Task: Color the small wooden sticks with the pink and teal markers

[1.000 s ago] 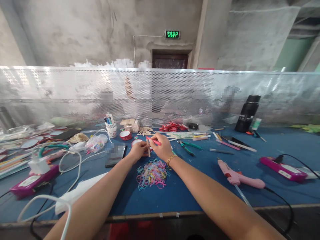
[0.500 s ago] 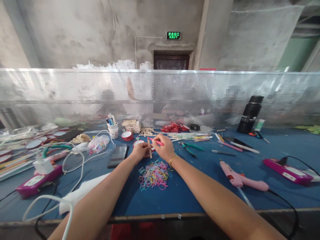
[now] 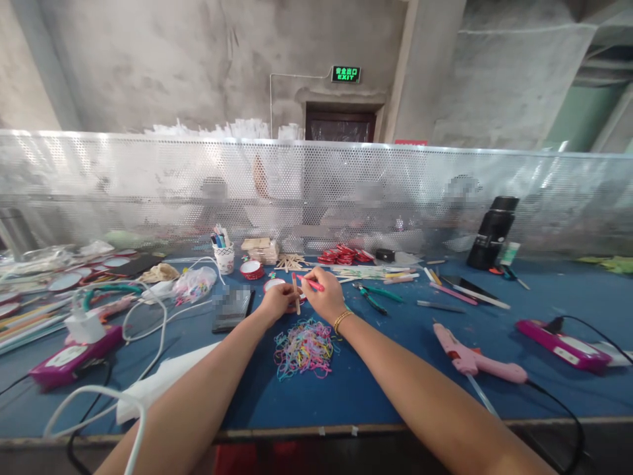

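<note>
A flat wooden craft stick point(image 3: 297, 302) stands nearly upright in my left hand point(image 3: 277, 303), pinched between the fingers. My right hand point(image 3: 326, 297) grips a red marker pen point(image 3: 313, 285) in a writing hold, its tip at the upper part of the stick. Whether the tip touches the wood is too small to tell. Just below both hands lies a loose heap of coloured rubber bands point(image 3: 304, 349). Partly hidden behind my left hand is a round red-and-white piece point(image 3: 273, 284).
Green-handled pliers point(image 3: 370, 300) and a pink glue gun point(image 3: 479, 359) lie to the right, near a black bottle point(image 3: 494, 234). At left are a dark tablet-like item point(image 3: 232, 311), white cables and a purple power strip point(image 3: 74, 359). Behind stand a pen cup point(image 3: 224, 258) and red discs point(image 3: 343, 254).
The view has shifted slightly. Both hands stay at nearly the same place, with the pen held against or close to the stick's upper part.
</note>
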Available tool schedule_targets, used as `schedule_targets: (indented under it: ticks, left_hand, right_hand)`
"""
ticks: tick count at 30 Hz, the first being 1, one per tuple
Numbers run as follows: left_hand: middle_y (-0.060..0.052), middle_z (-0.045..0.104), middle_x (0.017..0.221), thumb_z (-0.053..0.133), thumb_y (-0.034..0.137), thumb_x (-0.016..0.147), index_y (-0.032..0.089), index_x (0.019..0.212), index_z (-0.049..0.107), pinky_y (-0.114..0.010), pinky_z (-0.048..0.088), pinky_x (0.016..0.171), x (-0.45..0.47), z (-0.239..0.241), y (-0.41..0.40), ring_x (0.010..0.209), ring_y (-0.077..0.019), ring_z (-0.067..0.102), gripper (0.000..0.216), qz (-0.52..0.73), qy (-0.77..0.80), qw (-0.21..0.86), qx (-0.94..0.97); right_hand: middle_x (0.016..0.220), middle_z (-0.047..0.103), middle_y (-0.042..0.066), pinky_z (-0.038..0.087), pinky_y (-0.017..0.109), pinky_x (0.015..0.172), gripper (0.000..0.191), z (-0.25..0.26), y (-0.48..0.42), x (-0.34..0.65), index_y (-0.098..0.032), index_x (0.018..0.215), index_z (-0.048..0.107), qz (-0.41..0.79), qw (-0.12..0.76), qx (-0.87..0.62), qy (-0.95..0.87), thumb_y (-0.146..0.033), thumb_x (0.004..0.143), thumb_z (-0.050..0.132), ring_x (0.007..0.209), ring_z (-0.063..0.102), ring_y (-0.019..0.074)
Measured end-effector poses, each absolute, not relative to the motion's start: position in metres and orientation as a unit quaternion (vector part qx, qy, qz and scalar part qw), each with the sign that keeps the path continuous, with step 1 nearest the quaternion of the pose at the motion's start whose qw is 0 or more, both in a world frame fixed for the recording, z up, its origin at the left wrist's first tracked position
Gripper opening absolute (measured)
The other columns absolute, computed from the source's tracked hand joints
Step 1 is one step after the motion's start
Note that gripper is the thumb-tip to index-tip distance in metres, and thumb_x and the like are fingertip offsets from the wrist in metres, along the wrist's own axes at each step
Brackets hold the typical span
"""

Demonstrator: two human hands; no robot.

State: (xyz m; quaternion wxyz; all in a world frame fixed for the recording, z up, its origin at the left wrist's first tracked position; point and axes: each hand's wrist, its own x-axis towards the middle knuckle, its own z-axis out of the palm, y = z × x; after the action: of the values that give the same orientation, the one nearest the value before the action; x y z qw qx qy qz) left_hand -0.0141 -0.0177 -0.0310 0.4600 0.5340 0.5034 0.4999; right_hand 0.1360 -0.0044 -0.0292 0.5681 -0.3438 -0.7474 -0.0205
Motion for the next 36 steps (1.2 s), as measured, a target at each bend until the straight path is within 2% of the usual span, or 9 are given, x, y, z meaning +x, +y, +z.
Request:
schedule_targets:
  ticks: [11,19,36]
  left_hand:
    - [0.002,0.057,0.055,0.079,0.027,0.060,0.015,0.064,0.061,-0.022,0.049,0.050,-0.016,-0.038,-0.010,0.050,-0.0094,0.052,0.022,0.500,0.512,0.449,0.535]
    - [0.001,0.060,0.058,0.079,0.028,0.062,0.014,0.070,0.064,-0.024,0.051,0.052,-0.019,-0.043,-0.007,0.052,-0.0107,0.055,0.022,0.502,0.492,0.466,0.538]
    - [0.002,0.058,0.057,0.077,0.019,0.067,0.014,0.068,0.062,-0.022,0.052,0.052,-0.015,-0.037,-0.011,0.054,-0.0104,0.056,0.016,0.503,0.512,0.458,0.524]
  right_hand:
    - [0.068,0.064,-0.001,0.039,0.028,0.070,0.013,-0.029,-0.007,0.132,-0.022,0.075,0.057,-0.021,0.562,-0.334,-0.757,-0.026,0.086,0.059,0.066,0.056,0.0159]
    - [0.068,0.063,-0.001,0.038,0.027,0.069,0.010,-0.030,-0.006,0.134,-0.022,0.076,0.057,-0.024,0.567,-0.338,-0.751,-0.024,0.085,0.058,0.067,0.056,0.0159]
    - [0.066,0.062,-0.002,0.037,0.028,0.069,0.011,-0.031,-0.002,0.134,-0.022,0.074,0.056,-0.030,0.563,-0.329,-0.758,-0.024,0.085,0.058,0.065,0.056,0.0155]
